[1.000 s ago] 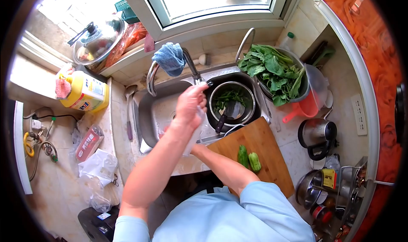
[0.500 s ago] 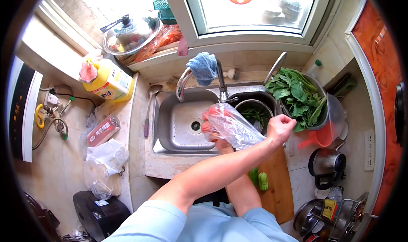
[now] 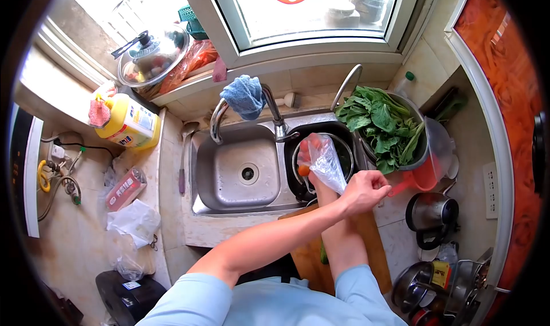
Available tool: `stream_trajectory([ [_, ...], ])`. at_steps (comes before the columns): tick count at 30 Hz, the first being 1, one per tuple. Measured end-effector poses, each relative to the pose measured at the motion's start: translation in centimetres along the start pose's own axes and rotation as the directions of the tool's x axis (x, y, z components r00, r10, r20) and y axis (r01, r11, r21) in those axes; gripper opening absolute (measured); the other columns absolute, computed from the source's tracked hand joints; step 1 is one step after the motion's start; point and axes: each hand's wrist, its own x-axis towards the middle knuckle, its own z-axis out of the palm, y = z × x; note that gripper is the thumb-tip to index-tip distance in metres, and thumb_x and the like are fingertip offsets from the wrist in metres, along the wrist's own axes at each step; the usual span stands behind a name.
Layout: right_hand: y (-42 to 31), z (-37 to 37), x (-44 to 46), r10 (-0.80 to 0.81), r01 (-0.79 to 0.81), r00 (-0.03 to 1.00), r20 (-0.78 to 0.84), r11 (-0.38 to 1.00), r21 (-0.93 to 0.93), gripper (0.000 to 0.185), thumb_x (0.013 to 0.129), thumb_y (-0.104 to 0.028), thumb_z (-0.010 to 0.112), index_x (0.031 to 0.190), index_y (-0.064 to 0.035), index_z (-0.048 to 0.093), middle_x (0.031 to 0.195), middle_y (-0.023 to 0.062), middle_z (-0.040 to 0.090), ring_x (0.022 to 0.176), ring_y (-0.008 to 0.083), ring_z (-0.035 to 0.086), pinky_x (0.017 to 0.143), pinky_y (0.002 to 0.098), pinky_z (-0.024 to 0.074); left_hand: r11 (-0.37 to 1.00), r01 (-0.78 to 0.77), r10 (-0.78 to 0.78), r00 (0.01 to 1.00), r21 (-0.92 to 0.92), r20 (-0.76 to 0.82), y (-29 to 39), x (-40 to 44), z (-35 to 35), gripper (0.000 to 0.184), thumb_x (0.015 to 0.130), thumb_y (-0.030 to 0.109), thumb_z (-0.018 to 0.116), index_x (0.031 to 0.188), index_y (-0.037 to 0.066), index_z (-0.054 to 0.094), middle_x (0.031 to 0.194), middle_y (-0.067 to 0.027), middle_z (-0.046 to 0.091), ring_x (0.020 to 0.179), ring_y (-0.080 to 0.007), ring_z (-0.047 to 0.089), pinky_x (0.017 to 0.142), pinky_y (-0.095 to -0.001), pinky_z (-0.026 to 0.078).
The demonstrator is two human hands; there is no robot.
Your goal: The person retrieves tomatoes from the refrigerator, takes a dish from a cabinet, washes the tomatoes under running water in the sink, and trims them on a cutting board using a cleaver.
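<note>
A clear plastic bag (image 3: 325, 157) hangs over the dark pot (image 3: 347, 148) in the right sink basin. Red round pieces that look like tomatoes (image 3: 304, 170) show at its far end. My right hand (image 3: 317, 183) is under the bag and seems to grip it; most of its fingers are hidden. Crossing over that arm, my left hand (image 3: 366, 189) is closed, fingertips pinched, at the bag's near end. Below both forearms lies a wooden cutting board (image 3: 366, 240), with a green vegetable (image 3: 324, 254) partly covered by my arm.
Left of the pot is a steel sink basin (image 3: 235, 183) under a faucet (image 3: 216, 122) draped with a blue cloth (image 3: 243, 97). A bowl of leafy greens (image 3: 389, 128) stands at right, near a red-handled strainer (image 3: 421, 180) and a kettle (image 3: 431, 217). A yellow jug (image 3: 129, 122) stands left.
The bag and my right hand have moved right, from beside the left basin to above the pot. My left hand has come down slightly. The camera view has shifted.
</note>
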Motion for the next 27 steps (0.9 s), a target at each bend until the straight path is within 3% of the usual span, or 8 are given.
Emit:
stream_trajectory([
  [7, 0.2, -2.2, 2.3, -0.132, 0.158, 0.987, 0.087, 0.849, -0.504, 0.026, 0.090, -0.016, 0.064, 0.113, -0.0036, 0.062, 0.103, 0.0092, 0.065, 0.087, 0.0184, 0.063, 0.070, 0.0287, 0.0531, 0.995, -0.037, 0.042, 0.997, 0.090, -0.057, -2.0, -2.6, -4.2, 0.017, 0.088, 0.015, 0.067, 0.097, 0.001, 0.068, 0.071, -0.0037, 0.062, 0.065, -0.0087, 0.055, 0.062, -0.0269, 0.048],
  [12, 0.7, -3.2, 3.9, -0.221, 0.263, 0.964, 0.145, 0.737, -0.623, 0.025, 0.088, -0.011, 0.066, 0.112, -0.0034, 0.063, 0.102, 0.0087, 0.066, 0.089, 0.0186, 0.063, 0.073, 0.0296, 0.0532, 0.991, -0.125, 0.097, 0.907, -0.041, -0.410, -9.7, -3.0, -8.7, 0.024, 0.091, 0.015, 0.064, 0.113, 0.006, 0.065, 0.087, -0.0030, 0.067, 0.073, -0.0106, 0.061, 0.066, -0.0259, 0.051],
  [14, 0.6, -3.4, 4.1, -0.243, 0.272, 0.960, 0.137, 0.709, -0.651, 0.024, 0.088, -0.009, 0.067, 0.111, -0.0033, 0.064, 0.102, 0.0085, 0.067, 0.089, 0.0187, 0.064, 0.075, 0.0300, 0.0533, 0.992, -0.015, -0.051, 0.855, -0.122, -0.515, -10.7, -2.7, -12.5, 0.032, 0.094, 0.015, 0.062, 0.124, 0.007, 0.060, 0.094, -0.0040, 0.067, 0.076, -0.0110, 0.063, 0.065, -0.0259, 0.052],
  [16, -0.6, -2.6, 4.0, -0.195, 0.186, 0.979, 0.064, 0.716, -0.673, 0.028, 0.084, -0.010, 0.072, 0.109, -0.0020, 0.064, 0.091, 0.0093, 0.068, 0.084, 0.0209, 0.065, 0.075, 0.0320, 0.0531, 0.976, 0.149, -0.021, 0.791, 0.160, -0.612, -13.9, -0.7, -16.3, 0.036, 0.096, 0.017, 0.060, 0.130, 0.006, 0.057, 0.100, -0.0045, 0.068, 0.076, -0.0107, 0.064, 0.062, -0.0254, 0.052],
  [19, -1.6, -2.8, 3.8, -0.223, 0.205, 0.972, 0.076, 0.643, -0.738, 0.029, 0.088, -0.019, 0.069, 0.111, -0.0023, 0.063, 0.088, 0.0109, 0.069, 0.081, 0.0220, 0.067, 0.073, 0.0340, 0.0530, 1.000, -0.005, 0.008, 0.835, 0.007, -0.550, -15.2, 3.0, -18.0, 0.035, 0.097, 0.022, 0.056, 0.126, 0.005, 0.062, 0.105, -0.0076, 0.070, 0.068, -0.0139, 0.063, 0.063, -0.0252, 0.052],
  [23, -4.4, -2.4, 3.5, -0.217, 0.124, 0.976, 0.016, 0.493, -0.861, 0.033, 0.092, -0.028, 0.064, 0.115, -0.0036, 0.062, 0.097, 0.0103, 0.069, 0.086, 0.0206, 0.067, 0.076, 0.0334, 0.0530, 0.987, 0.125, -0.152, 0.930, -0.099, -0.334, -12.2, 4.7, -19.7, 0.026, 0.096, 0.022, 0.061, 0.114, 0.006, 0.069, 0.094, -0.0035, 0.071, 0.062, -0.0072, 0.060, 0.055, -0.0229, 0.049],
  [26, -3.4, -3.3, 3.7, -0.048, -0.012, 0.996, -0.075, 0.760, -0.649, 0.037, 0.093, -0.032, 0.063, 0.119, -0.0046, 0.061, 0.103, 0.0093, 0.068, 0.091, 0.0201, 0.066, 0.080, 0.0324, 0.0521, 0.987, 0.160, -0.159, 0.959, -0.012, -0.236, -11.3, 5.3, -19.3, 0.025, 0.094, 0.027, 0.065, 0.106, 0.007, 0.072, 0.079, 0.0004, 0.068, 0.063, -0.0058, 0.059, 0.056, -0.0220, 0.049],
  [27, -3.1, -3.5, 3.6, 0.102, -0.141, 0.988, -0.112, 0.894, -0.426, 0.039, 0.094, -0.033, 0.062, 0.120, -0.0049, 0.061, 0.105, 0.0089, 0.068, 0.093, 0.0200, 0.066, 0.081, 0.0321, 0.0519, 0.990, 0.114, -0.084, 0.950, 0.082, -0.301, -11.8, 5.8, -19.3, 0.023, 0.091, 0.026, 0.067, 0.098, 0.005, 0.074, 0.073, 0.0001, 0.068, 0.060, -0.0061, 0.059, 0.054, -0.0225, 0.048],
])
